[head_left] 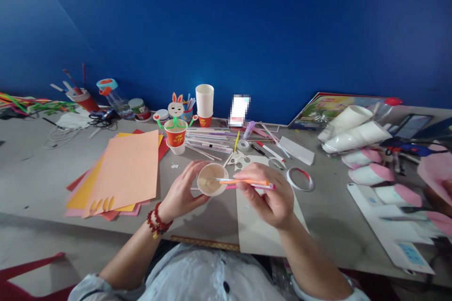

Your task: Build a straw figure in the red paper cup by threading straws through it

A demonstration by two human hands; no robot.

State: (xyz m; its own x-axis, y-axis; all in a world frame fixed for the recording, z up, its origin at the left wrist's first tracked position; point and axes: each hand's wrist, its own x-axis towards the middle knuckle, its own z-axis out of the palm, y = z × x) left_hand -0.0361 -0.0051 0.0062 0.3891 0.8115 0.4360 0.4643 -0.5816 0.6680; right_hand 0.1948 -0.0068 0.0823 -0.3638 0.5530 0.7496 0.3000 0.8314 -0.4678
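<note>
My left hand [188, 187] is closed around the side of a pale paper cup [213, 193], its open mouth turned toward me. Thumb and fingers of my right hand [270, 193] pinch a slim orange-handled tool [228, 181]. Its thin, pale tip reaches over the cup's mouth; whether it touches the inside I cannot tell. A pink stick or pen [231, 187] runs alongside under the orange handle, partly hidden by my fingers. Below my right hand lies a white sheet [261, 233], and behind the cup is a white piece with cut-out holes [242, 160].
Stacked coloured paper [130, 164] lies left. A rabbit figure in a red cup [175, 136] stands behind, near upright white cups [205, 99]. Several straws and pens [208, 136] spread across the back. A tape roll [300, 178], bagged cups [356, 136] and a white power strip [381, 230] are right.
</note>
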